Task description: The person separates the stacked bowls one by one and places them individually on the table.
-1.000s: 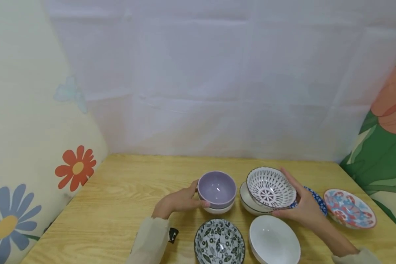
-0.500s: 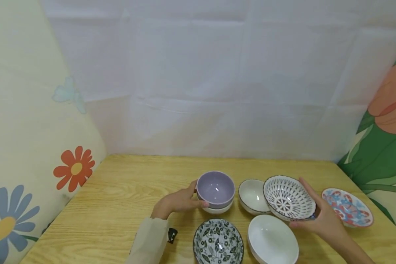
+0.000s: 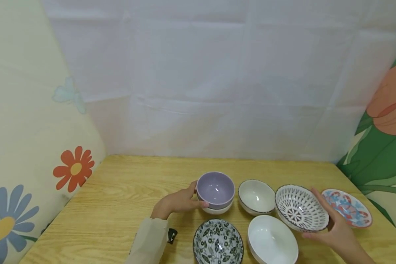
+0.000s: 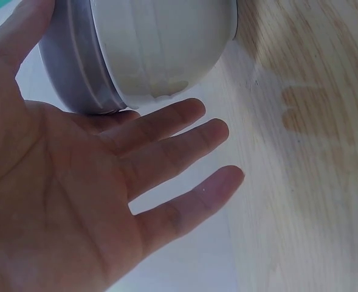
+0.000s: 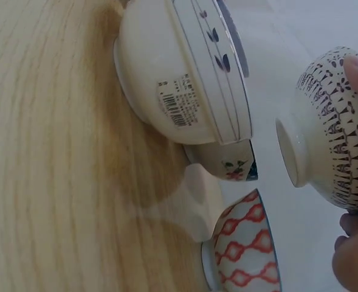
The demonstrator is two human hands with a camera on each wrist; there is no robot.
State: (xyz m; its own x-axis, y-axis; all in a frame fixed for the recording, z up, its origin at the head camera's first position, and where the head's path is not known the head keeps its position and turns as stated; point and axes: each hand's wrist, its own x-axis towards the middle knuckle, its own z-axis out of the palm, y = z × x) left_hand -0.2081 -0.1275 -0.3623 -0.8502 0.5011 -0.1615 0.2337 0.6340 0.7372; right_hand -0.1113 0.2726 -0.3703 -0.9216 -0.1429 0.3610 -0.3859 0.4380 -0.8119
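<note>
My right hand (image 3: 336, 229) holds a white bowl with a dark dashed pattern (image 3: 301, 208) by its right side, tilted. In the right wrist view, the foot of this dash-patterned bowl (image 5: 294, 152) is well above the table. My left hand (image 3: 179, 201) grips a purple bowl (image 3: 216, 189) at its left side, thumb in front. Three of its fingers (image 4: 166, 152) stretch out straight below the purple bowl in the left wrist view. Under the purple bowl sits a white bowl (image 4: 166, 48), stacked with it.
A cream bowl (image 3: 256, 198) stands between the held bowls. In front are a black-and-white leaf-patterned bowl (image 3: 218, 242) and a plain white bowl (image 3: 273, 238). A red-and-blue floral dish (image 3: 353, 209) lies far right. A red-patterned bowl (image 5: 245, 249) shows in the right wrist view.
My right hand has carried the dash-patterned bowl right and toward me, away from over the cream bowl. It now covers where the blue-patterned dish showed. My left hand has stayed put.
</note>
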